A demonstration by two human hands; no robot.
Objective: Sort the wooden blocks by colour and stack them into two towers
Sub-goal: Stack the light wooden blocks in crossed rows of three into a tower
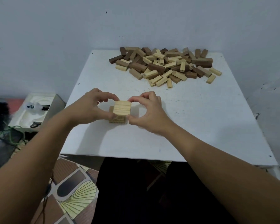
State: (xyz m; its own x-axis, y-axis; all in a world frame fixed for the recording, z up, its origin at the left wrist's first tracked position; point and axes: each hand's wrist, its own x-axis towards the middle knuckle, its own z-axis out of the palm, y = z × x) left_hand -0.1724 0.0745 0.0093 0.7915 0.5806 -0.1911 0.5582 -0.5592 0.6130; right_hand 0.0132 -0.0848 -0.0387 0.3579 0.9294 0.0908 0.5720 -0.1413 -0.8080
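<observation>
A short tower of light wooden blocks [121, 109] stands near the middle of the white table [192, 126], its layers laid crosswise. My left hand [89, 107] pinches its left side between thumb and fingers. My right hand [148, 110] pinches the right side the same way. A loose heap of light and dark brown blocks [165, 65] lies at the far side of the table, well beyond both hands. No dark tower is in view.
The table stands against a pale wall at the back and right. A box with a white insert [37, 110] and a small ghost figure [33, 108] sits on the floor to the left. Green cord [11, 135] and patterned floor mat [74, 191] lie below.
</observation>
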